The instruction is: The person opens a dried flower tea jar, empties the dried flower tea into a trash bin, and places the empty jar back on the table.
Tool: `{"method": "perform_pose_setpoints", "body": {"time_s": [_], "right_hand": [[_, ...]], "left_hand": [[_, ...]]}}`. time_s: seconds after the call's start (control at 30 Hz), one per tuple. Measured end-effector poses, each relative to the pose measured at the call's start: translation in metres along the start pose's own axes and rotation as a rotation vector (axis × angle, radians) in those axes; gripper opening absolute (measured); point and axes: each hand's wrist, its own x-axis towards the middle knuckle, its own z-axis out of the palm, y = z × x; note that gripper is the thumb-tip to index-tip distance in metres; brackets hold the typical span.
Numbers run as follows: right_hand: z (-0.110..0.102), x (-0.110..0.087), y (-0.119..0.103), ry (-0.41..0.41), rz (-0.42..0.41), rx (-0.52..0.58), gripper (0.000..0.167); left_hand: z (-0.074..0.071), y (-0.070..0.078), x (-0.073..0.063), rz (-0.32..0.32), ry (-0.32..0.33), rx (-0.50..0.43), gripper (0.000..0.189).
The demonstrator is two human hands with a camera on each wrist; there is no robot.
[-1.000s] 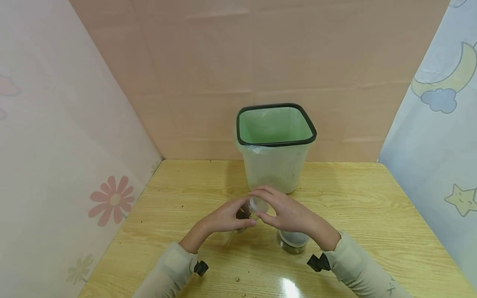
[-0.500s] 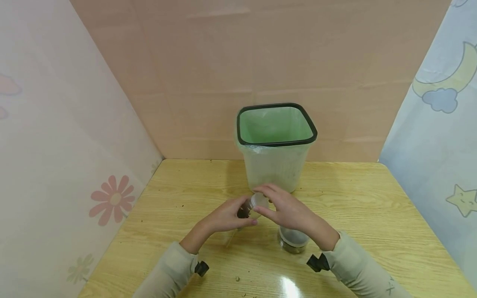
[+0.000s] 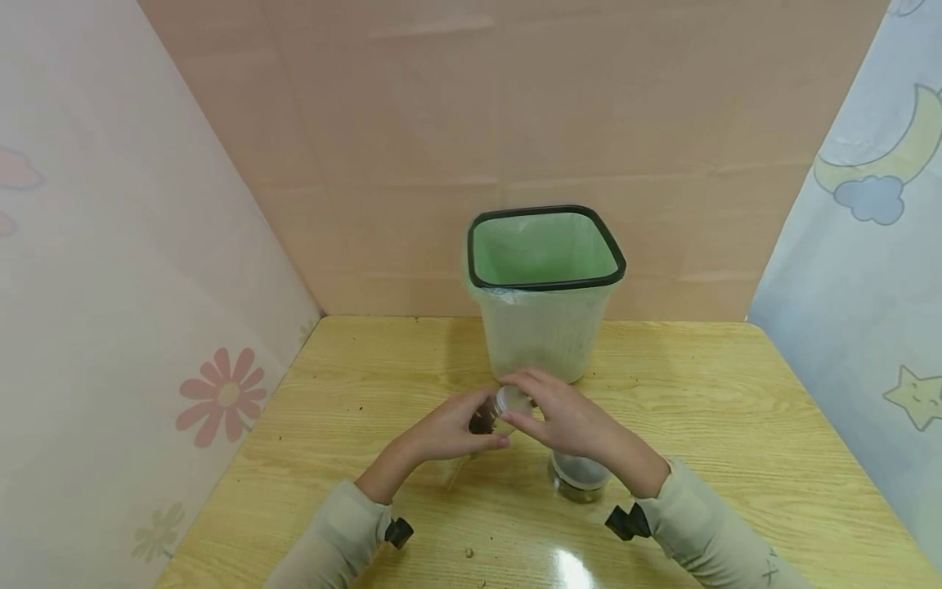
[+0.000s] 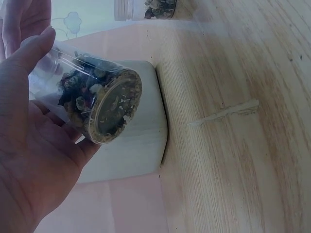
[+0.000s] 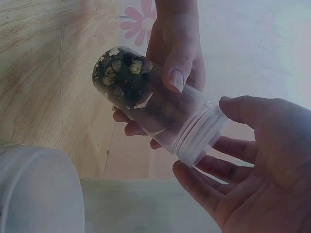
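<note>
My left hand (image 3: 445, 429) grips a clear plastic jar (image 5: 127, 80) round its body. The jar is tilted, its bottom end partly filled with dark dried leaves and pale flower buds. A translucent screw lid (image 5: 203, 138) covers the other end, and the fingertips and thumb of my right hand (image 3: 570, 419) hold that lid by its edge. In the left wrist view the jar's round base faces the camera. On the table just below my right hand stands a second jar (image 3: 580, 478) with a whitish lid, partly hidden by that hand.
A pale bin (image 3: 540, 331) with a black rim and green inside stands behind my hands, near the back wall. On the wooden table (image 3: 353, 360) lie a thin pale strip (image 4: 226, 114) and a few small crumbs. Printed side walls stand left and right.
My right hand's fingers have shifted round the lid, turning slightly, with the thumb now higher on its edge. The left hand and the jar stay almost in place.
</note>
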Motion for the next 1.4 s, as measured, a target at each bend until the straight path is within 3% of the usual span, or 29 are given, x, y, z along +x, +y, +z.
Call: {"method": "perform_pose_setpoints", "body": {"time_s": [0.4,0.73,0.93,1.4], "right_hand": [[-0.0030,-0.0008,-0.0015,-0.040,-0.088,0.015,0.045],[-0.0018,-0.0012,-0.0004,-0.037,-0.139,0.024,0.045],[-0.0037,-0.0016,-0.0006,-0.034,-0.103,0.023,0.050],[-0.0022,0.0001,0.0000,-0.001,0.075,0.041,0.050]], "left_hand": [[-0.0011,-0.0007,-0.0018,0.045,-0.036,0.018,0.051],[-0.0012,-0.0017,-0.0019,0.040,-0.048,-0.008,0.053],[-0.0007,-0.0024,-0.0020,0.026,-0.031,-0.003,0.049],[-0.0011,-0.0009,-0.0003,-0.043,0.001,-0.006,0.046]]}}
